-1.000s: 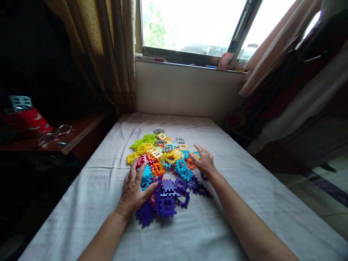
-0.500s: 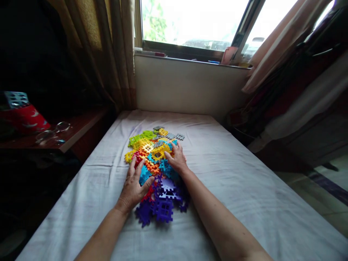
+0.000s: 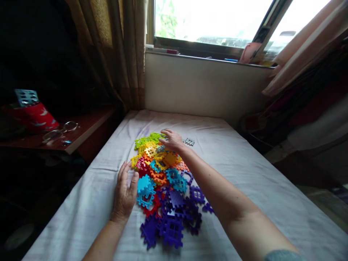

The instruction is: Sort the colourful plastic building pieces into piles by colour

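Note:
A heap of toothed plastic building pieces spreads over the pale bedsheet (image 3: 233, 174). Green pieces (image 3: 148, 140) form its far end, yellow and orange ones the middle, light blue pieces (image 3: 145, 188) the left side, and purple pieces (image 3: 171, 230) the near end. My left hand (image 3: 125, 192) rests at the heap's left edge, fingers apart, holding nothing. Over the far end reaches my right hand (image 3: 172, 140), its fingers spread above grey pieces that it partly covers. One grey piece (image 3: 189, 141) lies just right of that hand.
To the left is a dark red wooden desk (image 3: 89, 125) with glasses (image 3: 61, 131) and a red patterned pouch (image 3: 40, 116). Brown curtains (image 3: 130, 54) hang beside the window. Clothes (image 3: 301, 50) hang at the right.
My right hand has moved from the heap's right side to its far end. My left hand has drawn back to the left edge. The heap looks more spread at the near end, and the view has shifted.

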A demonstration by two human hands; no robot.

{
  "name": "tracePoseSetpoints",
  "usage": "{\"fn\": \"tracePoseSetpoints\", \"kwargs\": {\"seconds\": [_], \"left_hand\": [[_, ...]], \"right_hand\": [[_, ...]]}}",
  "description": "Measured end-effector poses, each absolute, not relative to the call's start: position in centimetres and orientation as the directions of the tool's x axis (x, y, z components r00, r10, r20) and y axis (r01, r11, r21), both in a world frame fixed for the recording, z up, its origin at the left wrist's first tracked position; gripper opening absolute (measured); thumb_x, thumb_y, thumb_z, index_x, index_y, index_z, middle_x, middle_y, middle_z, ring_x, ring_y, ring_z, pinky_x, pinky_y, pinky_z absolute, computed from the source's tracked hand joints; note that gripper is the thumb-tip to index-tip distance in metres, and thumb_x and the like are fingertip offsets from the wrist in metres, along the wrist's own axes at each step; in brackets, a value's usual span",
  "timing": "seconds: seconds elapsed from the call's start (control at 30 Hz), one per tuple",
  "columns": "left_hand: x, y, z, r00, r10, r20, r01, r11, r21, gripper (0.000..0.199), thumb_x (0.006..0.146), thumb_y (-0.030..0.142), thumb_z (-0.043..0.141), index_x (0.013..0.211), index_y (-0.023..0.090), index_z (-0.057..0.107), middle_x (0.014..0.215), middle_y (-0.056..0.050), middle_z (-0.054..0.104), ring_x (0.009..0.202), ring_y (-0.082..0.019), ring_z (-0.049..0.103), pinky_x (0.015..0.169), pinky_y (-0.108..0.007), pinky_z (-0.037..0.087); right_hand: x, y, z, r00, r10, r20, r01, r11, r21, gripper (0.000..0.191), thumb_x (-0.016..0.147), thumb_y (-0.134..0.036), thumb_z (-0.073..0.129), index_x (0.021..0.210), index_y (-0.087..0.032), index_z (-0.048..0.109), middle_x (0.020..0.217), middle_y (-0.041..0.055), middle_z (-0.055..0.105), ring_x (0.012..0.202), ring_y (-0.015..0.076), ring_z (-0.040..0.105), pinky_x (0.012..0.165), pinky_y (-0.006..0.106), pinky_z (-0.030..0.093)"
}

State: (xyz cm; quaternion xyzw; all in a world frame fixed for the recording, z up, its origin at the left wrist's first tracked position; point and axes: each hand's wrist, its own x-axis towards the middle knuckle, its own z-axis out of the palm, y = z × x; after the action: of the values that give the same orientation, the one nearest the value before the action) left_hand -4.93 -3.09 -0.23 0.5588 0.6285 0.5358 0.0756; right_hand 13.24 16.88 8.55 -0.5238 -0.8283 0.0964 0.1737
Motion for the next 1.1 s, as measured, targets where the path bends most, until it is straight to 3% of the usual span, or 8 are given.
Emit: {"fn": "tracePoseSetpoints", "kwargs": {"seconds": [0.13,0.23,0.43,0.57,0.67,0.77,1.0,1.1], "left_hand": [[-4.8,-3.4,-0.3,-0.377,0.804,0.461,0.582,-0.181,0.793,0.05,0.099,0.046,0.043,0.142,0.021,0.047,0.152,-0.014,0.046,0.144,-0.026,0.04,0.118,-0.045,0.037],[-4.7,-3.6,-0.2,-0.38,0.814,0.44,0.568,-0.17,0.805,0.05,0.099,0.045,0.043,0.143,0.021,0.046,0.153,-0.013,0.046,0.145,-0.025,0.04,0.118,-0.045,0.038],[-4.6,-3.6,-0.2,-0.393,0.808,0.439,0.576,-0.156,0.802,0.048,0.098,0.046,0.044,0.139,0.021,0.05,0.151,-0.013,0.048,0.143,-0.027,0.042,0.118,-0.046,0.038],[-4.4,-3.6,-0.3,-0.389,0.8,0.456,0.593,-0.162,0.789,0.046,0.098,0.044,0.046,0.137,0.021,0.052,0.151,-0.013,0.048,0.143,-0.027,0.042,0.118,-0.045,0.038],[-4.3,-3.6,-0.2,-0.385,0.804,0.453,0.607,-0.149,0.781,0.046,0.098,0.044,0.046,0.138,0.022,0.052,0.151,-0.012,0.048,0.143,-0.027,0.041,0.119,-0.046,0.037],[-4.3,-3.8,-0.1,-0.377,0.814,0.442,0.621,-0.132,0.772,0.046,0.098,0.044,0.044,0.139,0.022,0.051,0.151,-0.012,0.048,0.143,-0.026,0.042,0.117,-0.045,0.04],[-4.4,-3.7,-0.1,-0.366,0.821,0.438,0.617,-0.138,0.774,0.047,0.098,0.044,0.044,0.14,0.023,0.051,0.152,-0.012,0.047,0.142,-0.026,0.043,0.117,-0.045,0.04],[-4.5,-3.6,-0.3,-0.365,0.822,0.437,0.595,-0.155,0.789,0.048,0.098,0.045,0.046,0.139,0.022,0.051,0.151,-0.013,0.047,0.142,-0.026,0.043,0.117,-0.045,0.039]], "right_hand": [[7.1,18.3,9.0,-0.575,0.818,0.014,0.796,0.563,-0.224,0.065,0.087,-0.069,0.055,0.144,-0.038,0.052,0.158,0.008,0.039,0.144,0.0349,0.036,0.116,0.062,0.028],[4.5,18.3,8.6,-0.577,0.808,-0.119,0.812,0.551,-0.191,0.072,0.082,-0.075,0.057,0.142,-0.038,0.053,0.153,0.0106,0.046,0.142,0.0391,0.038,0.111,0.068,0.03],[8.1,16.6,9.8,-0.533,0.811,-0.242,0.843,0.533,-0.07,0.058,0.078,-0.073,0.063,0.112,-0.029,0.076,0.125,0.0124,0.069,0.117,0.0362,0.061,0.098,0.051,0.048],[11.7,18.9,11.4,-0.513,0.829,-0.224,0.858,0.485,-0.172,0.046,0.092,-0.061,0.05,0.106,-0.028,0.078,0.106,0.0069,0.076,0.102,0.0254,0.068,0.088,0.035,0.051],[12.5,22.5,10.7,-0.332,0.942,-0.05,0.929,0.317,-0.192,0.046,0.094,-0.055,0.049,0.127,-0.029,0.069,0.129,0.0098,0.067,0.119,0.0287,0.061,0.096,0.04,0.049],[12.3,25.0,8.5,-0.241,0.97,-0.024,0.95,0.231,-0.209,0.062,0.088,-0.059,0.059,0.144,-0.032,0.053,0.153,0.0118,0.047,0.136,0.0336,0.047,0.105,0.051,0.043],[15.4,24.2,6.8,-0.541,0.83,-0.137,0.783,0.436,-0.444,0.042,0.094,-0.05,0.054,0.127,-0.028,0.068,0.133,0.0044,0.067,0.122,0.0217,0.061,0.106,0.032,0.044],[18.8,22.7,7.5,-0.453,0.891,-0.045,0.784,0.373,-0.496,0.043,0.095,-0.049,0.052,0.129,-0.027,0.067,0.135,0.0052,0.066,0.125,0.0223,0.06,0.108,0.034,0.043]]}}
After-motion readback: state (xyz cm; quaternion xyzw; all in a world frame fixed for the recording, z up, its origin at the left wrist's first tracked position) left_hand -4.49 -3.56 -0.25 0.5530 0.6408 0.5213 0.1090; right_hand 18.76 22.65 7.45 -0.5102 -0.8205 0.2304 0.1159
